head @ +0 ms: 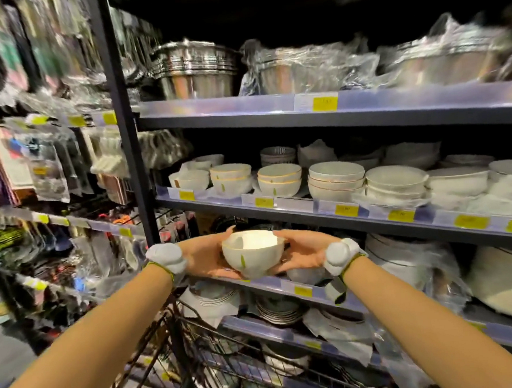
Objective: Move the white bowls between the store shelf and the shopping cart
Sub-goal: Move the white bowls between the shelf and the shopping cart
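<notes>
A white bowl (252, 254) with a gold rim and a small green leaf mark is held upright in mid-air in front of the shelving. My left hand (206, 258) cups its left side and my right hand (302, 252) cups its right side. Above it, the middle store shelf (295, 214) carries stacks of similar white bowls (231, 179), with another stack of white bowls (279, 180) beside them. The dark wire shopping cart (198, 347) stands below my arms, against the shelving.
Steel pots (196, 68) wrapped in plastic fill the top shelf. Larger white dishes (395, 182) sit to the right of the bowls. Plates (279, 309) lie on lower shelves. A dark upright post (124, 127) separates racks of hanging packaged goods (37, 165) on the left.
</notes>
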